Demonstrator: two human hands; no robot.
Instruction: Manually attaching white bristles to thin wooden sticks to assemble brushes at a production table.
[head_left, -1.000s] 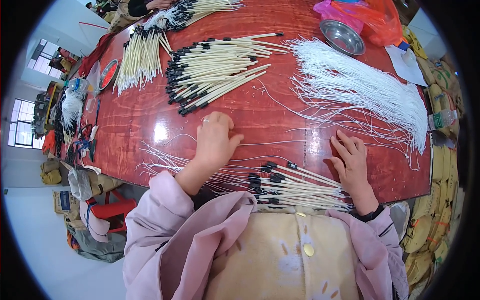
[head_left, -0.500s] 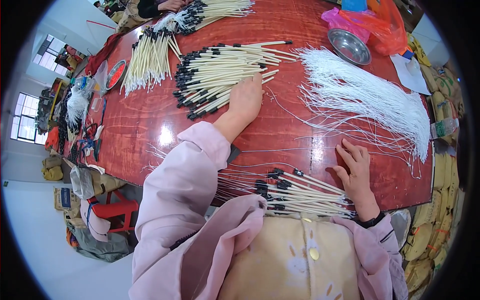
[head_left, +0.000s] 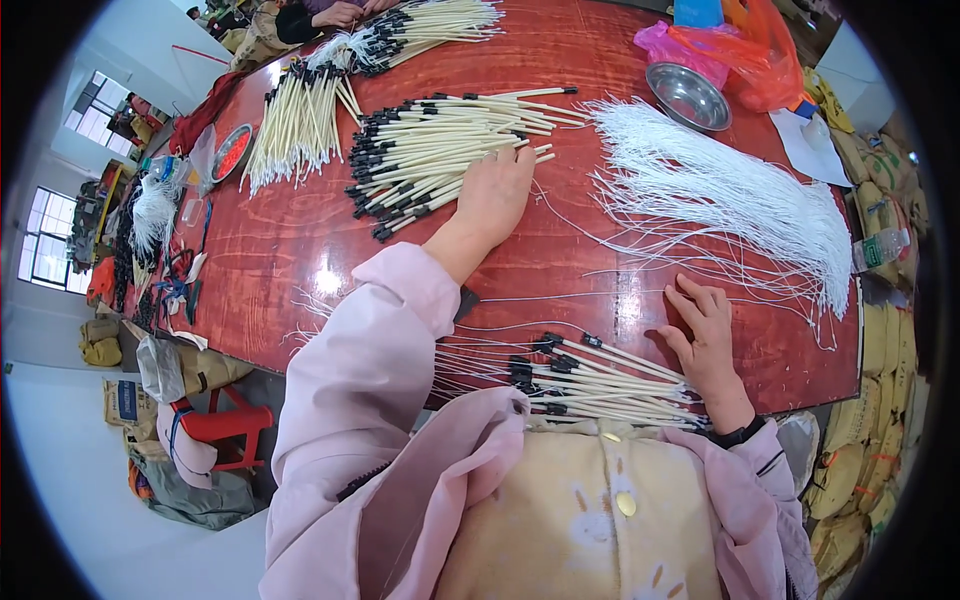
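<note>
My left hand (head_left: 494,198) rests at the right side of a spread pile of cream rods with black end pieces (head_left: 440,145). Its fingers bend down over the rod ends; the tips and thumb are hidden, so I cannot tell if it grips a rod. My right hand (head_left: 704,335) lies open on the table, thumb and fingers apart. A thin white string (head_left: 570,297) runs across to its fingertips. Beside that wrist, in front of my body, lies a smaller bunch of the same rods (head_left: 600,378), white strings trailing left. A large bundle of white strings (head_left: 725,195) spreads at the right.
The red table (head_left: 280,290) carries more rods (head_left: 295,130) at the far left and a metal bowl of small red pieces (head_left: 232,152). An empty metal bowl (head_left: 688,97) sits by red plastic bags (head_left: 755,55). Another person's hand (head_left: 338,14) shows at the far edge.
My left hand has shifted slightly at the rod pile, its fingers a little more spread. My right hand stays in place. The whole view has tilted a little.
</note>
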